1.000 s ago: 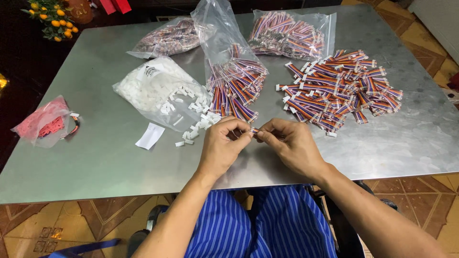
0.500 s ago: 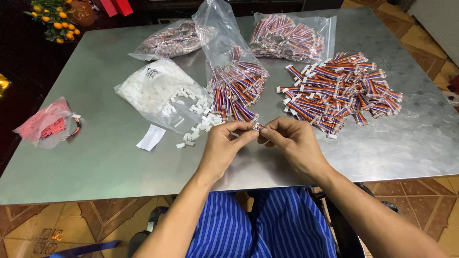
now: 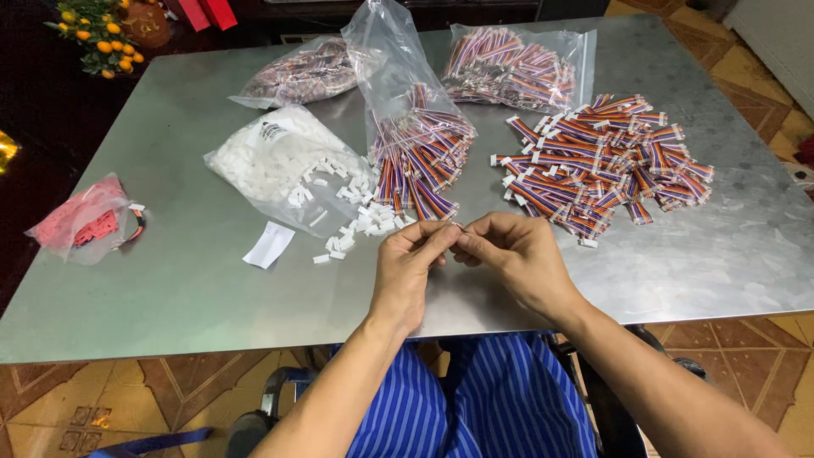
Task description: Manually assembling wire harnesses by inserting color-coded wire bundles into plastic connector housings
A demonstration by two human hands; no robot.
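Observation:
My left hand (image 3: 409, 270) and my right hand (image 3: 514, 259) meet fingertip to fingertip over the near middle of the metal table (image 3: 195, 280). Between the pinched fingers sits something very small, mostly hidden; I cannot tell what it is. Just beyond the hands lie loose small white plastic connectors (image 3: 365, 222) spilled from a clear bag (image 3: 271, 161). An open clear bag of striped wire cables (image 3: 420, 157) stands behind them. A loose heap of the same cables (image 3: 602, 165) lies to the right.
Two more sealed bags of cables lie at the back, one (image 3: 517, 68) on the right and one (image 3: 301, 75) on the left. A small red bag (image 3: 80, 219) and a white paper slip (image 3: 270, 244) lie left. A potted orange plant (image 3: 100, 32) stands beyond the far left corner.
Both hands stay pinched together at the same spot; the fingers shift only slightly. Nothing else on the table has moved.

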